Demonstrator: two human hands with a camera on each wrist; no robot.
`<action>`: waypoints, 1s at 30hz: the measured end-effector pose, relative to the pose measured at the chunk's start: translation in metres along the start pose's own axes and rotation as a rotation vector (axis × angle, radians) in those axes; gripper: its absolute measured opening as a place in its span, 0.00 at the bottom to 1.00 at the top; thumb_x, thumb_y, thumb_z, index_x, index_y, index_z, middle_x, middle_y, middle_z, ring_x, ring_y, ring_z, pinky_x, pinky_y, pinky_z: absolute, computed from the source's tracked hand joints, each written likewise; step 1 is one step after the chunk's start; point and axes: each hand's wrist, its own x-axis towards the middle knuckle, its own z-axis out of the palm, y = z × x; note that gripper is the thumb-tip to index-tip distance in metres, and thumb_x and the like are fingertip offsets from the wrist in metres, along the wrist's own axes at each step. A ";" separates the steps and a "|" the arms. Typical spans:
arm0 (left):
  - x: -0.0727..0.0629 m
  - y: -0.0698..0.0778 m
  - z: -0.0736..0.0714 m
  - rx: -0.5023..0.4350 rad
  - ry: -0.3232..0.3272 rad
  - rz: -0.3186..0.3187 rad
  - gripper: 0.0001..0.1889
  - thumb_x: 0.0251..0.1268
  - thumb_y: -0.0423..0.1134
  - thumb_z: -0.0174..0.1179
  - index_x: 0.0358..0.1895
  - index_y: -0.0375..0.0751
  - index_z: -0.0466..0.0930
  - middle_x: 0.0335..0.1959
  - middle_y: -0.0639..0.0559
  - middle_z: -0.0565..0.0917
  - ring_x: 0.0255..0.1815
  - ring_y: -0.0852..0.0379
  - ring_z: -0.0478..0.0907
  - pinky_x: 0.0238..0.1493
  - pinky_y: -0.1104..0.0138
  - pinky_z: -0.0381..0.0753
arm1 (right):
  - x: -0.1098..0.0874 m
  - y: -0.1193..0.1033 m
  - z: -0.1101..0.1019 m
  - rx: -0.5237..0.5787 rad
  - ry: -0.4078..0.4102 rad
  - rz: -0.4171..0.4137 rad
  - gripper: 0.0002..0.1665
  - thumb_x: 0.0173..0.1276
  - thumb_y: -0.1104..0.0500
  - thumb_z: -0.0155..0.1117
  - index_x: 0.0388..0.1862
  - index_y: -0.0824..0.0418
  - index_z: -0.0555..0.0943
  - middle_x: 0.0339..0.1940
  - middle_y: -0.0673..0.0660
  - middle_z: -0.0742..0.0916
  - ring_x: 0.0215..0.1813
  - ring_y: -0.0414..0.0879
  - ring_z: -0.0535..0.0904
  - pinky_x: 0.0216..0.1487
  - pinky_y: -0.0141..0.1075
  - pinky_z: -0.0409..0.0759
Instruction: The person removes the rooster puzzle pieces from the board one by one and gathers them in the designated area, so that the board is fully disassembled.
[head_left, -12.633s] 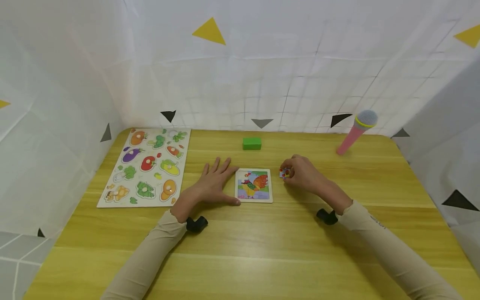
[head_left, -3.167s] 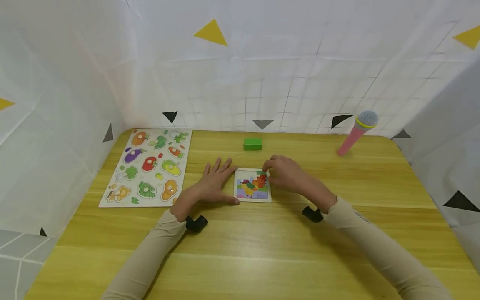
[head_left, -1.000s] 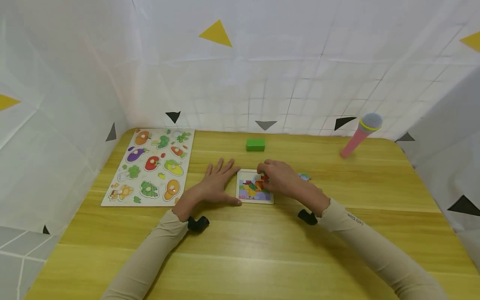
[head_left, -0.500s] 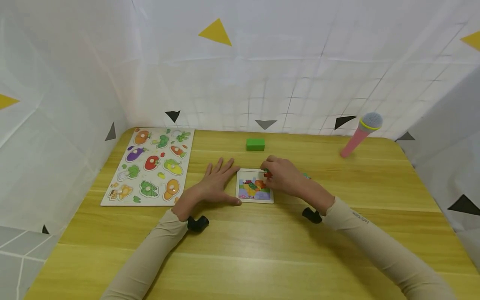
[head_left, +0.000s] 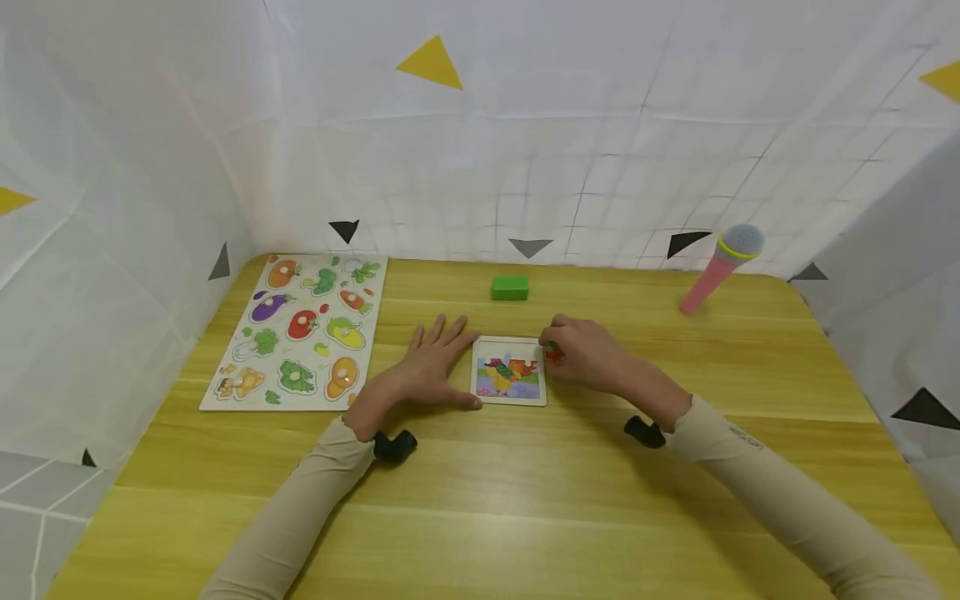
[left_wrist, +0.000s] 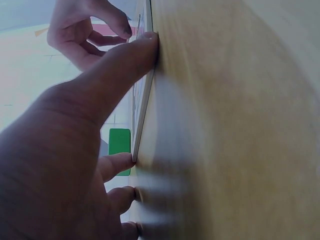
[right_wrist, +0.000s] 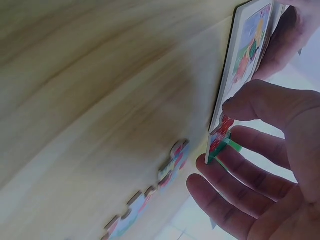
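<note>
My right hand [head_left: 588,357] pinches a piece [right_wrist: 218,139] at the right edge of the tray [head_left: 510,403] — bare strip [head_left: 498,350] lies leftward; left hand [head_left: 426,371], spread, touches opposite edge.

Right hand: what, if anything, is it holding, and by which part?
The right hand pinches a red-and-green puzzle piece by its opposite edges.

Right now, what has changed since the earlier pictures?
The right hand has pulled a red piece out of the puzzle and carried it rightward; the puzzle's top is now bare. The left hand, green block, microphone and vegetable board stayed put.
</note>
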 end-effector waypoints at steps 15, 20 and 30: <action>-0.001 0.002 -0.002 -0.017 -0.001 0.010 0.59 0.51 0.69 0.69 0.81 0.48 0.49 0.83 0.44 0.39 0.80 0.38 0.28 0.72 0.39 0.27 | -0.019 0.020 -0.009 -0.011 0.008 0.041 0.20 0.54 0.63 0.76 0.47 0.66 0.86 0.40 0.57 0.82 0.34 0.47 0.78 0.37 0.44 0.79; -0.001 0.001 -0.003 -0.014 0.000 0.008 0.59 0.51 0.69 0.69 0.81 0.48 0.49 0.82 0.45 0.39 0.80 0.38 0.28 0.73 0.39 0.27 | -0.023 0.025 -0.010 -0.026 0.003 0.055 0.19 0.54 0.62 0.77 0.45 0.65 0.86 0.40 0.58 0.82 0.35 0.48 0.77 0.39 0.43 0.79; -0.001 0.000 -0.001 -0.006 0.003 0.009 0.58 0.51 0.69 0.69 0.81 0.48 0.49 0.82 0.44 0.39 0.80 0.38 0.28 0.73 0.39 0.27 | -0.036 0.037 -0.009 -0.028 0.002 0.058 0.16 0.55 0.64 0.76 0.44 0.65 0.86 0.39 0.57 0.83 0.33 0.47 0.76 0.36 0.43 0.78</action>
